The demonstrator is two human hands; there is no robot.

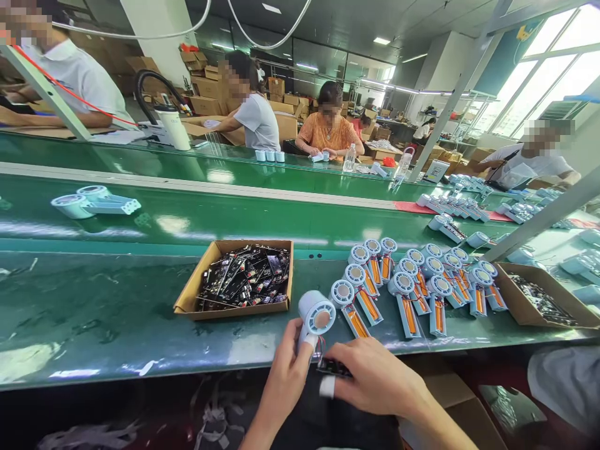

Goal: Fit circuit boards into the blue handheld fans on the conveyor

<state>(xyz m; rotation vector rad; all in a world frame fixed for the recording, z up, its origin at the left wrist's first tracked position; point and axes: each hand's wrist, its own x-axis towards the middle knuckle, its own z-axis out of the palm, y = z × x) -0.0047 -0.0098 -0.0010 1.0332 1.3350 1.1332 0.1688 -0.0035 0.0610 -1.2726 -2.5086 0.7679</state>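
Note:
My left hand [289, 361] is closed round the neck of a light blue handheld fan [317, 312], its round head tilted up with a brownish disc in the middle. Thin red wires come out below the head. Close beside it, my right hand [370, 375] pinches a small black circuit board [335, 367] near those wires. Its fingers hide much of the board, and whether a wire touches it I cannot tell. White covers show on a thumb of each hand. A cardboard tray [234, 315] heaped with black circuit boards stands just beyond my hands.
Several similar fans [407, 303] with orange strips in their handles lie to the right, beside another cardboard box [518, 306] of parts. Two fans [89, 201] lie on the green conveyor belt [225, 212]. A slanted metal post [529, 215] rises at right. Co-workers sit across the line.

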